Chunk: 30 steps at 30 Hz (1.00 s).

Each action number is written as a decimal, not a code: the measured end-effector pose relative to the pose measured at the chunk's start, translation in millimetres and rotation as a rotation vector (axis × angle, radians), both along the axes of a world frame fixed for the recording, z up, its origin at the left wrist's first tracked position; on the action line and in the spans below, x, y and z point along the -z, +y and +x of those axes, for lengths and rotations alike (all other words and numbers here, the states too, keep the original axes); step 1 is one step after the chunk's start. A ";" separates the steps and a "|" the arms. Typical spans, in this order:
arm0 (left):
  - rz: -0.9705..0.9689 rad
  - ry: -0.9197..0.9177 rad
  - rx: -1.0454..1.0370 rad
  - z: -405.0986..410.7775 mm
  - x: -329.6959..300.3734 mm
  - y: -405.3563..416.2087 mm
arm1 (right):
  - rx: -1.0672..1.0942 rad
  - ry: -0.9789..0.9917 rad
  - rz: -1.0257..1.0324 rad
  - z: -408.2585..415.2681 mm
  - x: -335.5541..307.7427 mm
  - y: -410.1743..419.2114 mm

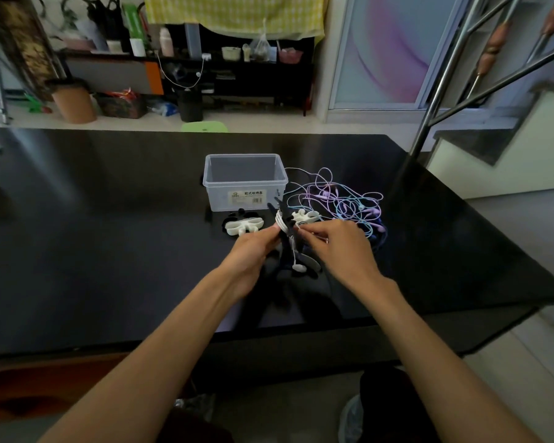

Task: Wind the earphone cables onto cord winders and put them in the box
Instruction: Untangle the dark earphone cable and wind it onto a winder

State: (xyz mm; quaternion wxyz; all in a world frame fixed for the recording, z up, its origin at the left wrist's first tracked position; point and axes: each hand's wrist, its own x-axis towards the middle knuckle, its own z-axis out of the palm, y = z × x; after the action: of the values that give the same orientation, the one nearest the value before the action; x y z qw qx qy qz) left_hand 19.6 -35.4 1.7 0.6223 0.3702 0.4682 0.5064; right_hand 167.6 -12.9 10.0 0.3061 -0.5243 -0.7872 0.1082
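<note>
Up front, the clear plastic storage box (pixel 244 182) stands open-topped on the glossy black table (pixel 109 219), its white label carrying a barcode and small print too blurred to read. Just before it, the left hand (pixel 253 254) pinches a black cord winder (pixel 285 233) wrapped with white earphone cable (pixel 279 222); its long axis seems to run away from the person, tilted upward. The right hand (pixel 336 247) pinches the cable's loose end, a white earbud (pixel 298 267) dangling below. Two white butterfly-shaped winders (pixel 244 226) lie beside the box, and a tangled pile of purple and blue earphone cables (pixel 343 199) sits right.
</note>
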 end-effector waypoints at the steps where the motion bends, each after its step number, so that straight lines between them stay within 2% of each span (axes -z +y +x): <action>1: -0.036 -0.031 -0.033 2.3 0.9 0.6 | 0.011 -0.068 0.011 -2.4 2.3 -1.1; 4: -0.114 -0.110 -0.111 6.3 3.6 5.4 | 0.045 -0.187 -0.051 -9.2 8.9 0.3; 7: -0.135 -0.157 -0.167 6.6 6.5 9.7 | -0.041 -0.058 -0.311 -10.5 7.6 2.3; 9: -0.106 -0.163 -0.239 4.8 6.6 12.5 | -0.141 -0.045 -0.444 -8.8 2.2 0.8; 11: -0.045 -0.102 -0.304 0.2 6.1 13.9 | -0.245 -0.039 -0.517 -7.0 -8.2 -4.1; 13: 0.026 0.025 -0.297 -5.0 5.1 13.7 | -0.297 0.065 -0.561 -3.1 -21.9 -7.9; 15: 0.071 0.139 -0.235 -7.2 3.7 11.7 | -0.309 0.108 -0.533 4.9 -34.4 -8.3; 19: 0.100 0.346 -0.096 -3.7 1.8 5.8 | -0.294 -0.046 -0.365 20.4 -39.5 -4.8; 24: -0.032 0.521 0.306 -9.8 -7.2 -0.8 | -0.129 -0.089 -0.159 36.8 -38.0 0.6; 26: -0.046 0.544 0.456 -11.3 -12.6 -4.4 | -0.135 -0.050 -0.194 43.4 -39.4 2.4; 30: -0.018 0.490 0.636 -18.1 -20.2 -6.7 | -0.278 0.119 -0.424 52.7 -41.4 2.1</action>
State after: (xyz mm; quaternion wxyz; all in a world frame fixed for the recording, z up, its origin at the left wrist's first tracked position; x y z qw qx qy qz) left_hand 1.5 -42.1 21.9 0.6212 0.6010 0.4692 0.1810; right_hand 220.2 -10.8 51.4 0.2173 -0.4563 -0.7921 0.3422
